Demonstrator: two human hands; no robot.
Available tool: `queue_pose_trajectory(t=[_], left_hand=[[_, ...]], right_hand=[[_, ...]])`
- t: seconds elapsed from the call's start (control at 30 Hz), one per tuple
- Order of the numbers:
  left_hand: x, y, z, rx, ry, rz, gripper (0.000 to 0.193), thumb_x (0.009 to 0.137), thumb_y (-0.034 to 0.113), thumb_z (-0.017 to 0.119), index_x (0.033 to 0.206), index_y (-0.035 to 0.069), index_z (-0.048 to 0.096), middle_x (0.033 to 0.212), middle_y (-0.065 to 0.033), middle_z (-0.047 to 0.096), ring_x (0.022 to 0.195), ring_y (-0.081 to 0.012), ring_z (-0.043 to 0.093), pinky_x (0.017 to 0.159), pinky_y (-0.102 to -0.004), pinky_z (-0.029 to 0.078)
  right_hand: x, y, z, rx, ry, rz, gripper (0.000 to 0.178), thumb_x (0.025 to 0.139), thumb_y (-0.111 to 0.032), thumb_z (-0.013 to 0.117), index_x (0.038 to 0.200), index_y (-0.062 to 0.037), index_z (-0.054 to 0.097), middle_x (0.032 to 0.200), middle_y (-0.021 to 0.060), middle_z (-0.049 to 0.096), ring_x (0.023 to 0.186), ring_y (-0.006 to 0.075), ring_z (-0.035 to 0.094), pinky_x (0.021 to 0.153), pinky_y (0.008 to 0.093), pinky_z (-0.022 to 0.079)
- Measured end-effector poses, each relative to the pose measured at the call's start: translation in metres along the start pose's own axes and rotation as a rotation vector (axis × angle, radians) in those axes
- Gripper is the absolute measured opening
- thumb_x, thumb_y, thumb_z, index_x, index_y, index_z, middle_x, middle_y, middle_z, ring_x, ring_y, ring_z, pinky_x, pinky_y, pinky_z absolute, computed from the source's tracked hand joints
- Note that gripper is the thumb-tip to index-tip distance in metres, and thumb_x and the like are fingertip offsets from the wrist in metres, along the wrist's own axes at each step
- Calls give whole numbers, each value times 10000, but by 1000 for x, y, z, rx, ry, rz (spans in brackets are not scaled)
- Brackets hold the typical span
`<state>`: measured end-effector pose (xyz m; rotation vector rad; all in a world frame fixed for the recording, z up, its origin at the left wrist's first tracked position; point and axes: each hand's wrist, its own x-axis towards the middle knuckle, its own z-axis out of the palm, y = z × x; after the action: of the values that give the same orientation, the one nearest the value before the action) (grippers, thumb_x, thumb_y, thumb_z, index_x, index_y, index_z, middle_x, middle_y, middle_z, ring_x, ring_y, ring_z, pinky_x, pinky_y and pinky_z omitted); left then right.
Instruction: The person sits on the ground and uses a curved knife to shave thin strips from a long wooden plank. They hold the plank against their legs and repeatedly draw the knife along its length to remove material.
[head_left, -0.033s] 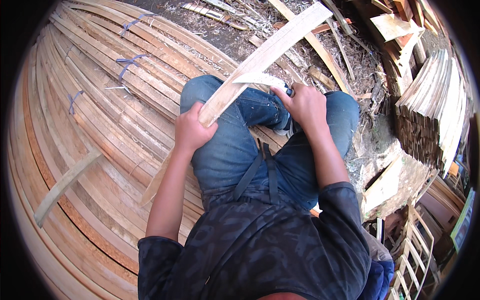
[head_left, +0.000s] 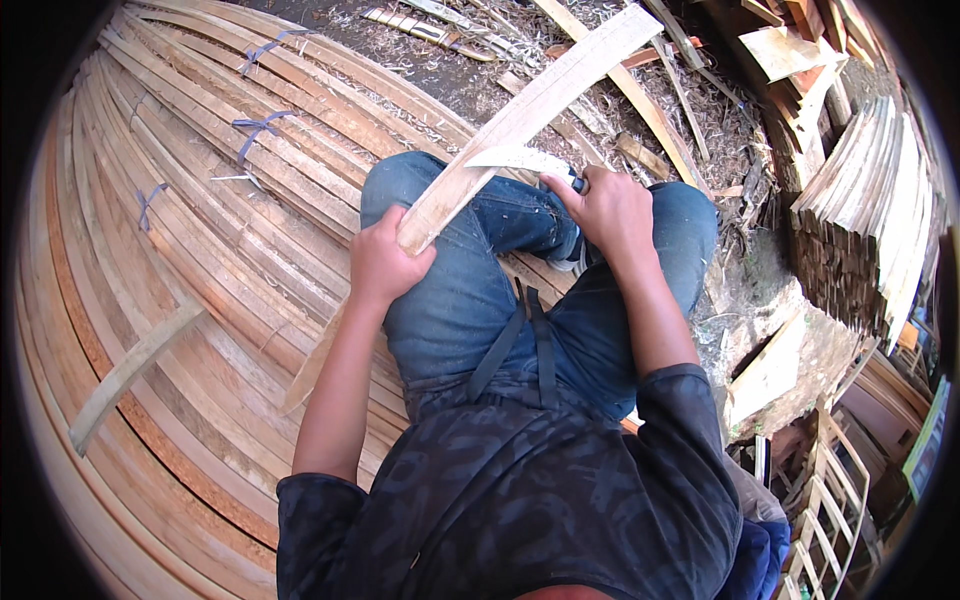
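My left hand is closed around a long pale wooden slat, which slants up and to the right across my left knee. The slat's lower end reappears beside my left forearm, over the stacked strips. In my right hand is a curved knife, gripped by its dark handle, most of which my fingers cover. Its bright blade points left, with the tip lying over the slat a little beyond my left hand. Whether the edge bites into the wood I cannot tell.
Bundled wooden strips, tied with bluish cords, spread under and left of me. A short loose stick lies across them. Ahead, shavings and offcuts litter the ground. A tall stack of thin boards stands at right, near a wooden lattice.
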<state>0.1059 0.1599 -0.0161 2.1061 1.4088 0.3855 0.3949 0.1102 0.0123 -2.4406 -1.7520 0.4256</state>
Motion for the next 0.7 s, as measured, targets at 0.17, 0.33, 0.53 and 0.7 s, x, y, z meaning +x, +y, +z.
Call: queue_pose_trajectory(t=[0.17,0.33,0.53,0.7], left_hand=[[-3,2,5,63,31,4,349,671,286,763,908,90,598,764,-153,684,723,-370,676,638,-451,534],[-4,-1,6,72,35,16,358,671,295,763,910,91,590,772,-153,686,716,-374,675,635,-462,533],[-4,1,4,94,8,-1,359,676,299,761,908,88,585,772,-156,686,711,-372,676,632,-467,533],[-2,2,5,96,21,16,339,683,281,757,901,84,587,758,-160,678,706,-375,672,632,-464,531]], right_hand=[[-3,-6,3,28,14,-81,705,841,-695,575,638,-25,661,559,184,616,570,355,658,545,440,525],[14,8,-9,-107,84,89,714,855,-694,563,698,-10,697,587,203,626,595,381,662,558,452,527],[11,11,-1,-61,187,55,752,857,-699,550,588,-6,660,552,203,613,520,351,644,467,439,497],[1,-20,13,-35,-1,-88,737,839,-725,548,651,-27,689,557,176,621,547,338,658,505,429,518]])
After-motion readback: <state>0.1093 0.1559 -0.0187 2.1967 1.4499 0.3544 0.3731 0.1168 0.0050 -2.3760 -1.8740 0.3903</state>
